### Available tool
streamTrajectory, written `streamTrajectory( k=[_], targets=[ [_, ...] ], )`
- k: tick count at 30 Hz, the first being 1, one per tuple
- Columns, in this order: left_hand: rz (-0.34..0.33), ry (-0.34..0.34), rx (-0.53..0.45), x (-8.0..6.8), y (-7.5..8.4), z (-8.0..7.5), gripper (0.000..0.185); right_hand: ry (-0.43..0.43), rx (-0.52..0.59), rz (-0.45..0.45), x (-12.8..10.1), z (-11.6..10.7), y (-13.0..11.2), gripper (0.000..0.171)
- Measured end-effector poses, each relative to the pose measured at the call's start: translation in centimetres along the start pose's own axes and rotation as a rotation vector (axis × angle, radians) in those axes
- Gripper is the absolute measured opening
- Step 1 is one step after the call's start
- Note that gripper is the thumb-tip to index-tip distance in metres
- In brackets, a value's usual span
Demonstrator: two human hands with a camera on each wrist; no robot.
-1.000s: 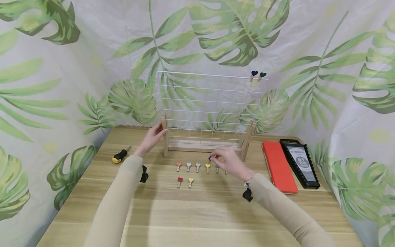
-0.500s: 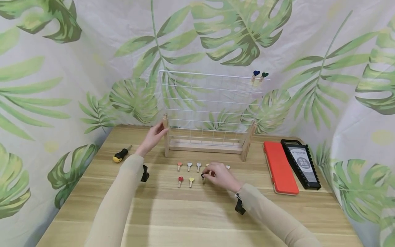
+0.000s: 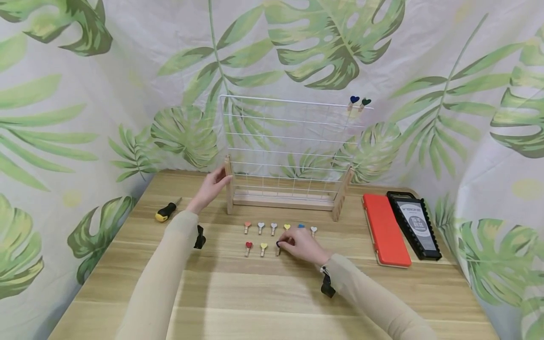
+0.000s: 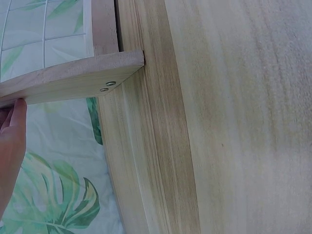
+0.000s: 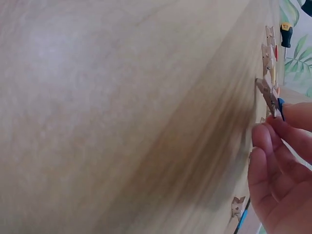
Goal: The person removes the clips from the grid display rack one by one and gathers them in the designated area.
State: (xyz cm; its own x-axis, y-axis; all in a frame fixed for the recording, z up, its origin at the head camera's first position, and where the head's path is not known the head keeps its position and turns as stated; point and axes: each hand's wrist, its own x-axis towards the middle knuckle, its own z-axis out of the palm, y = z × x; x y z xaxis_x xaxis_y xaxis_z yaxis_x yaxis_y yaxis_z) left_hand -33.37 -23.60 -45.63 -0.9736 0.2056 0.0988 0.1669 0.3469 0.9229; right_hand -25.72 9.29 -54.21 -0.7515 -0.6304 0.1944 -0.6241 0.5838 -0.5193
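On the wooden table, at about 12 o'clock from you, your right hand pinches a dark-blue heart peg between thumb and fingertips, set down at 3 o'clock of the yellow peg; your left hand, fingers straight, rests against the grid stand's wooden post, gripping nothing.
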Motion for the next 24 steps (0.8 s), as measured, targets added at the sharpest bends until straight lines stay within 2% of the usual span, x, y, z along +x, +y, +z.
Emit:
streamTrajectory(
  k=[2, 8, 11, 18, 24],
  targets=[
    [0.008, 0.0, 0.004, 0.2, -0.4, 0.0, 0.062, -0.004, -0.01, 0.009, 0.0, 0.2, 0.1, 0.01],
    [0.018, 0.028, -0.004, 1.5, -2.9, 0.1, 0.064, -0.006, -0.008, 0.023, -0.1, 0.4, 0.2, 0.012],
    [0.027, 0.038, 0.011, 1.7, -3.3, 0.1, 0.065, -0.004, -0.004, 0.02, -0.1, 0.4, 0.1, 0.011],
    [0.025, 0.036, 0.003, 1.6, -2.9, 0.0, 0.064, -0.002, -0.014, 0.008, -0.2, 0.3, -0.1, 0.009],
    [-0.007, 0.005, -0.014, 0.4, -0.5, 0.0, 0.063, 0.014, -0.011, 0.02, -0.1, -1.3, -0.3, 0.011]
  ],
)
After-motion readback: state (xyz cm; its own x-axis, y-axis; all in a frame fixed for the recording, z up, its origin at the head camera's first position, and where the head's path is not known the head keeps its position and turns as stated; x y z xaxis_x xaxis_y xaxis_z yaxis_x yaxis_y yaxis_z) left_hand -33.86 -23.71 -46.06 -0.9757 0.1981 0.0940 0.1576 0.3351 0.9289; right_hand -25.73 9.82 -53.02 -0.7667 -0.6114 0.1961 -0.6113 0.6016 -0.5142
